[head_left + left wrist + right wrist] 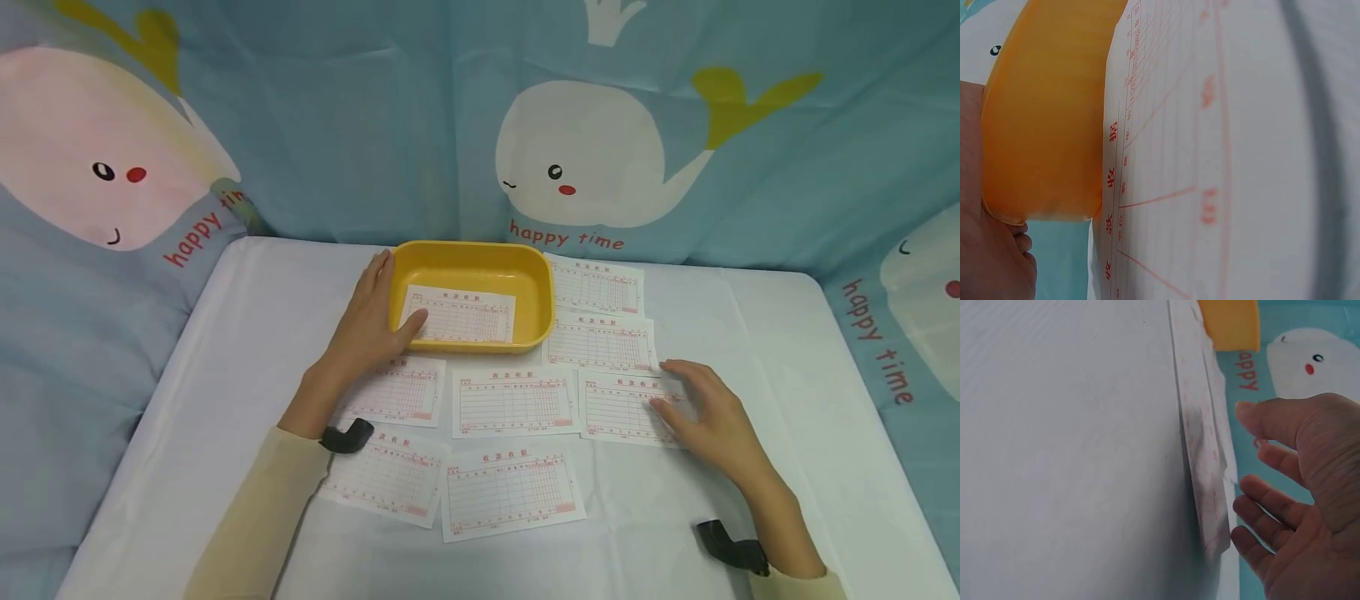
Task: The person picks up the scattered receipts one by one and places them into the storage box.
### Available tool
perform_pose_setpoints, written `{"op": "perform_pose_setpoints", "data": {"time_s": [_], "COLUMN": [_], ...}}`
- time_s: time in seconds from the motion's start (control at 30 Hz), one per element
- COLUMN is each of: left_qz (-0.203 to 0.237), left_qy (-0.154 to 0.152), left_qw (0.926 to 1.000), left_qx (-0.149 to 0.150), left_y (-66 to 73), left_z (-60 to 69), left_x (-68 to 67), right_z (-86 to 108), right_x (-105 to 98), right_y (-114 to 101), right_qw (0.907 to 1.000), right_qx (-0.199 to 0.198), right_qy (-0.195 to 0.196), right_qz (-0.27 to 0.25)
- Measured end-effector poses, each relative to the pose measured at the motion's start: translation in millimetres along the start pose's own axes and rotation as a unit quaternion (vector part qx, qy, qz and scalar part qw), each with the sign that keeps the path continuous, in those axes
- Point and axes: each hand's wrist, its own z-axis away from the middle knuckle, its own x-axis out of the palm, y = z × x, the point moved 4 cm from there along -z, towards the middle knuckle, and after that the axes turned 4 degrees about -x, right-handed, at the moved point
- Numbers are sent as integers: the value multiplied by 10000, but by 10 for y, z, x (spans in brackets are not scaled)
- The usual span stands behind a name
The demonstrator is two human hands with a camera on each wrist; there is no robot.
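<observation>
A yellow plastic tray (pixel 480 254) stands at the back of the table with one receipt slip (pixel 468 317) lying inside it. My left hand (pixel 372 321) holds the tray by its left end, thumb over the front rim and fingers along the outer wall. In the left wrist view the tray wall (pixel 1054 125) sits against that hand (pixel 997 256). Over the right edge of another receipt slip (pixel 622 408) hovers my right hand (pixel 712 421), its fingers spread and relaxed with nothing between them. The right wrist view shows this hand (pixel 1310 506) beside the slips, apart from them.
Several more printed receipt slips lie on the white tablecloth (pixel 750 325), such as a slip in the middle (pixel 515 404), a front slip (pixel 513 492) and a back right slip (pixel 600 287) beside the tray. A blue whale-print curtain (pixel 375 125) encloses the back and sides.
</observation>
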Motion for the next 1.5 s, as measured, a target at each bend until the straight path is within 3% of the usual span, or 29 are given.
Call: {"op": "perform_pose_setpoints", "data": {"time_s": [0.47, 0.87, 1.23, 1.5], "left_qz": [48, 1, 70, 63], "left_qy": [-17, 66, 38, -22], "left_qw": [10000, 10000, 10000, 10000], "left_qx": [-23, 58, 26, -35], "left_y": [-1, -18, -11, -9], "left_z": [4, -7, -2, 0], "left_x": [0, 14, 11, 6], "right_z": [205, 235, 258, 280], "right_x": [-27, -104, -131, -123], "right_y": [192, 219, 181, 166], "right_qw": [9991, 9965, 9957, 9977], "right_qx": [271, 623, 620, 445], "right_qy": [-100, -306, -163, 37], "right_qz": [309, 470, 663, 518]}}
